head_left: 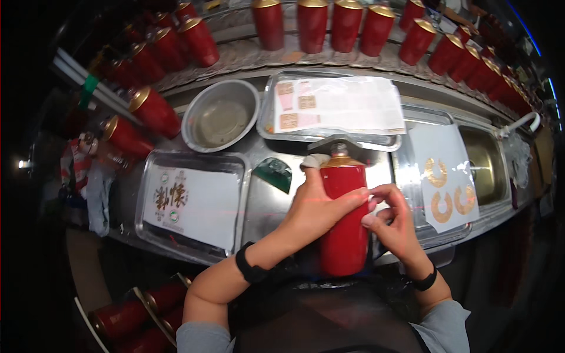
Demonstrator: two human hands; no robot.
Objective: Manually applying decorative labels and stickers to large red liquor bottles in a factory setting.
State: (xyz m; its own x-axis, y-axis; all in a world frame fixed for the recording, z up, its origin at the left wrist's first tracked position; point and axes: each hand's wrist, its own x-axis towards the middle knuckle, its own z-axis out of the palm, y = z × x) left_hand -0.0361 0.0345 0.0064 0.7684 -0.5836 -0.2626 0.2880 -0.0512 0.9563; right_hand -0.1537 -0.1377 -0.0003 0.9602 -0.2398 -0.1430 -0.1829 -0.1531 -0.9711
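A red bottle (344,229) with gold shoulders and a clear stopper stands in front of me, tilted slightly. My left hand (315,206) wraps round its left side, the thumb laid across its front. A small off-white pad or cloth (316,160) shows at the left fingertips. At the bottle's right side my right hand (391,217) is closed in a pinch close to the left thumb tip. Whatever the right fingers hold is too small to make out. Faint red light lines cross the bottle. Behind its neck sits a grey metal block (321,143).
A tray (247,206) with a printed sheet lies left, beside a green scraper (273,174). A grey basin (189,126) and a tray of label sheets (268,126) stand behind. A sheet with gold rings (447,176) lies right, near a sink (491,170). Red bottles (312,29) line the back.
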